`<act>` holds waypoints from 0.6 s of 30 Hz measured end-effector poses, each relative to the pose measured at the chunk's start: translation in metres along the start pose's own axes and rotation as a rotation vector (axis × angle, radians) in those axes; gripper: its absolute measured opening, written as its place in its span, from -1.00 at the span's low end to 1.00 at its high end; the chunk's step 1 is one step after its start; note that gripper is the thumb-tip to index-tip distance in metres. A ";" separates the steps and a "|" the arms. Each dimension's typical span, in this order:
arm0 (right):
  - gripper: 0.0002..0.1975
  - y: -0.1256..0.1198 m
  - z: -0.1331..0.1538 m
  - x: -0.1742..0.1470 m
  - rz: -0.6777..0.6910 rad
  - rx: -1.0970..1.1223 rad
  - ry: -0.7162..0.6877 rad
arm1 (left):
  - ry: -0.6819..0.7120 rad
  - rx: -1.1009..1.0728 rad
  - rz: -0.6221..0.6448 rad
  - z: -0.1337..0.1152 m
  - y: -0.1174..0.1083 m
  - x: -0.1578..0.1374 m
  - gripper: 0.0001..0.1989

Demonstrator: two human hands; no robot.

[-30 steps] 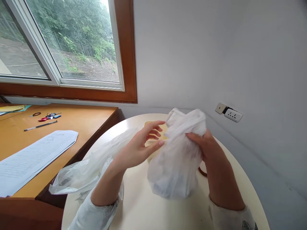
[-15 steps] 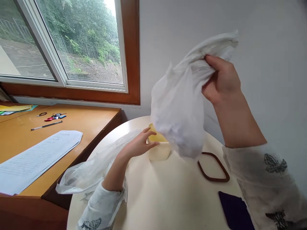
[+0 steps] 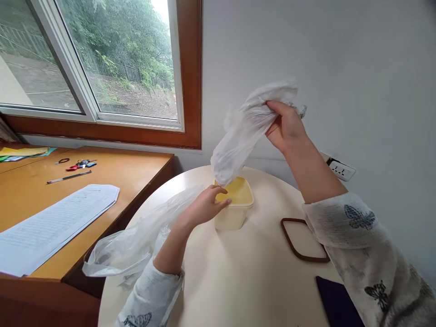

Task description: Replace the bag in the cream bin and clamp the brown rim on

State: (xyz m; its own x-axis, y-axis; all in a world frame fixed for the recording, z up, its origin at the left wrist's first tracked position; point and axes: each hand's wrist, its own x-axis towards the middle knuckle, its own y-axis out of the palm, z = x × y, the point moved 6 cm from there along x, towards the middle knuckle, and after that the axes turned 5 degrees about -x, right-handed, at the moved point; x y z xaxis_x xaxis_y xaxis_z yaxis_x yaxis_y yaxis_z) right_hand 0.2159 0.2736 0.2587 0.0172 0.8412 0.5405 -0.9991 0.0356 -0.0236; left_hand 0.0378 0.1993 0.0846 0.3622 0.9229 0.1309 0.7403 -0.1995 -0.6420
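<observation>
Head view: gripping white plastic bag point(image 3: 243, 134) by its gathered neck in right hand point(image 3: 288, 127), fully closed, with lower bulge hanging over yellow tub point(image 3: 230, 220); cannot tell contents, or contact with the rim. At the tub's left side with left hand point(image 3: 204, 209), half open, thumb and fingers apart; cannot tell how firmly bracing. Tub upright on round desk point(image 3: 245, 281), between loose clear bag point(image 3: 136, 243) and brown ring point(image 3: 309, 259). Step, probably: positioning bag over tub. Next move likely calls for steadying tub, aligning bag with opening.
</observation>
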 end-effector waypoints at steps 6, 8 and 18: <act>-0.94 0.001 0.003 -0.013 0.125 0.083 -0.053 | -0.002 -0.015 -0.171 0.000 -0.009 0.002 -0.70; -0.96 0.006 0.000 -0.019 0.177 0.133 -0.026 | 0.005 -0.017 -0.228 0.000 -0.011 0.003 -0.71; -0.78 0.024 -0.072 -0.052 0.423 -0.167 0.395 | 0.013 -0.029 -0.209 0.002 -0.007 0.005 -0.63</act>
State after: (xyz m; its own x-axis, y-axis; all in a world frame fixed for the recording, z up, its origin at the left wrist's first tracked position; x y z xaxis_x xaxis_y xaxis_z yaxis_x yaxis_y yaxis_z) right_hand 0.1941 0.2699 0.1692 -0.3353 0.9365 0.1030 -0.9033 -0.2885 -0.3174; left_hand 0.0339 0.2058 0.0883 0.2059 0.9409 0.2690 0.8159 -0.0133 -0.5780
